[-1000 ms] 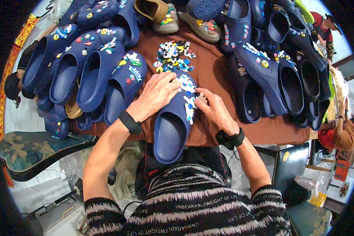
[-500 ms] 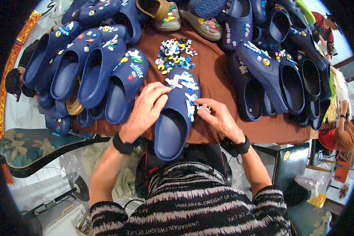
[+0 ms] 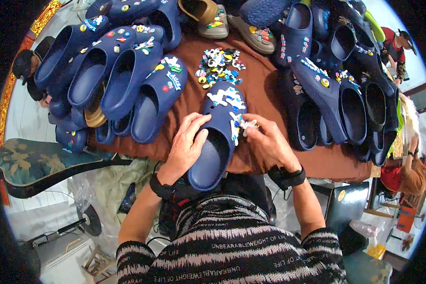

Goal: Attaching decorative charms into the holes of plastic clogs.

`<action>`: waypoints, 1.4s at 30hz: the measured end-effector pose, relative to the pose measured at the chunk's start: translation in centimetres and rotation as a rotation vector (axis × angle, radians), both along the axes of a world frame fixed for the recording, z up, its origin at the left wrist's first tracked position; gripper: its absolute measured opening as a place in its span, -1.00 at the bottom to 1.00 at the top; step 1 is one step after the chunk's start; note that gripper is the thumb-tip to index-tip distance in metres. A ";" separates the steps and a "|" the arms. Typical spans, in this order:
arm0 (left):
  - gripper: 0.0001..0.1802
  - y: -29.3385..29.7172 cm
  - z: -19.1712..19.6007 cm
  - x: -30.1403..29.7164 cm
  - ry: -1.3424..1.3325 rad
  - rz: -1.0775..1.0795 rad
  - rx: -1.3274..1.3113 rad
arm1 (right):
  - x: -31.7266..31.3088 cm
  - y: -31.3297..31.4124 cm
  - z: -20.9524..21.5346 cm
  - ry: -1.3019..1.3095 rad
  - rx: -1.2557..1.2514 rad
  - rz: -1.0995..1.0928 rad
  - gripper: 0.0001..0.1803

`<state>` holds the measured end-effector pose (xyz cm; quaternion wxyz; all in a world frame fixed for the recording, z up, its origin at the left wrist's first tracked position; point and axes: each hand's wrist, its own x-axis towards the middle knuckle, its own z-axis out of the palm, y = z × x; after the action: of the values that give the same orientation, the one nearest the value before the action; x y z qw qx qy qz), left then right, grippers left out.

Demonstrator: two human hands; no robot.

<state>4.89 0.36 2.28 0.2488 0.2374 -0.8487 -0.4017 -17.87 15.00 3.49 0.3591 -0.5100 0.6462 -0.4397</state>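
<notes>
A navy blue clog (image 3: 216, 142) lies toe-away on a brown cloth (image 3: 265, 99), its toe studded with white and coloured charms. My left hand (image 3: 186, 144) grips its left side, thumb over the opening's rim. My right hand (image 3: 268, 141) rests against the clog's right side, fingertips pinching a small white charm (image 3: 246, 125) at the upper. A pile of loose charms (image 3: 218, 66) lies just beyond the clog's toe.
Rows of navy clogs (image 3: 128, 80) with charms lie at the left, more navy clogs (image 3: 336, 99) crowd the right, and two brown clogs (image 3: 213, 19) sit at the back. A patterned chair arm (image 3: 47, 163) is at lower left. Another person (image 3: 397, 45) stands at far right.
My left hand slid from the top of the clog's toe down to its left side. My right hand shifted slightly on the right side with the white charm.
</notes>
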 end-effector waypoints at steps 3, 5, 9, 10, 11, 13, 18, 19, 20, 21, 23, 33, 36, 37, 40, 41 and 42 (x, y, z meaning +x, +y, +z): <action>-0.58 0.5 -1.1 0.3 0.030 0.067 -0.072 | -0.5 -1.1 0.9 -0.138 0.032 0.011 -0.59; -0.57 0.9 -1.9 0.5 0.040 0.093 -0.046 | -0.2 -2.0 1.2 -0.207 0.016 0.025 -0.63; -0.56 1.3 -2.2 0.4 0.069 0.124 0.027 | 0.1 -3.5 0.7 -0.297 -0.008 -0.052 -0.70; -0.56 1.3 -2.2 0.4 0.080 0.121 0.038 | 0.0 -3.9 0.5 -0.292 -0.004 -0.042 -0.70; -0.56 1.4 -2.2 0.3 0.084 0.132 0.041 | -0.1 -4.2 0.4 -0.265 -0.003 -0.031 -0.73; -0.56 1.5 -2.3 0.3 0.099 0.142 0.062 | 0.1 -5.0 0.7 -0.235 0.002 -0.004 -0.75; -0.59 2.0 -3.0 -0.1 0.150 0.172 0.110 | 1.2 -6.6 2.9 0.336 -0.065 -0.049 -0.77; -0.59 2.0 -3.1 -0.2 0.153 0.183 0.112 | 1.2 -6.9 3.0 0.339 -0.064 -0.037 -0.77; -0.59 2.0 -3.1 -0.2 0.164 0.176 0.101 | 1.0 -7.4 3.1 0.448 -0.064 0.025 -0.75; -0.59 2.0 -3.2 -0.2 0.174 0.168 0.089 | 1.0 -7.8 3.3 0.556 -0.064 0.087 -0.74; -0.57 2.0 -3.5 -0.1 0.185 0.167 0.099 | 1.6 -8.5 3.8 0.590 -0.046 0.140 -0.73; -0.55 2.1 -3.8 -0.2 0.179 0.186 0.125 | 2.3 -11.2 4.0 0.751 0.006 0.282 -0.78; -0.56 2.1 -4.0 -0.1 0.182 0.187 0.116 | 2.2 -11.6 4.1 0.766 -0.052 0.362 -0.81; -0.56 2.0 -4.0 -0.1 0.180 0.188 0.112 | 2.0 -11.8 4.0 0.757 -0.027 0.405 -0.84; -0.57 2.0 -4.2 -0.2 0.178 0.190 0.103 | 1.6 -12.1 3.7 0.750 -0.009 0.453 -0.86; -0.57 2.0 -4.2 -0.2 0.178 0.193 0.103 | 1.6 -12.2 3.6 0.753 -0.014 0.455 -0.86; -0.57 2.0 -4.2 -0.2 0.178 0.191 0.110 | 1.6 -12.1 3.6 0.754 -0.014 0.455 -0.86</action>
<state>4.73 2.40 -1.96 0.3469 0.2940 -0.7734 -0.4417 -16.29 2.86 7.05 0.1823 -0.7664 0.6005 -0.1368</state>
